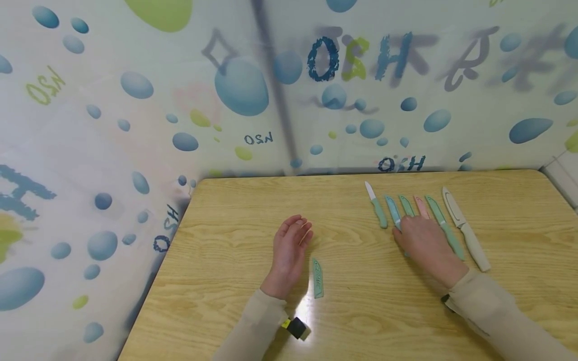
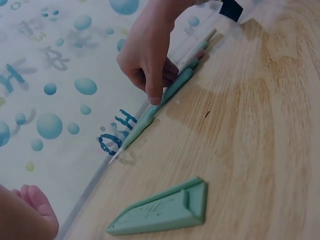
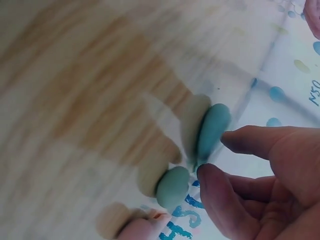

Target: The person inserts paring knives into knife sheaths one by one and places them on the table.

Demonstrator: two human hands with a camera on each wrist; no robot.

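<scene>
My right hand (image 1: 424, 240) reaches over a row of sheathed knives. In the right wrist view its thumb and index finger are spread apart, the fingertips right at the blue knife's handle (image 3: 214, 131). The blue knife (image 1: 392, 206), a small green knife (image 1: 405, 202) and a pink knife (image 1: 420, 205) are partly hidden under that hand. Left of them lies an unsheathed knife (image 1: 379, 213) with a white blade and green handle. My left hand (image 1: 289, 250) is palm up with loosely bent fingers, holding nothing. Beside it lies an empty green blade sheath (image 1: 318, 278).
Right of the row lie a longer green knife (image 1: 444, 228) and a large cream-handled knife (image 1: 465, 228). The wooden table (image 1: 235, 220) meets a patterned curtain (image 1: 334, 125) at its back edge. A small black device (image 1: 296, 328) sits at my left wrist.
</scene>
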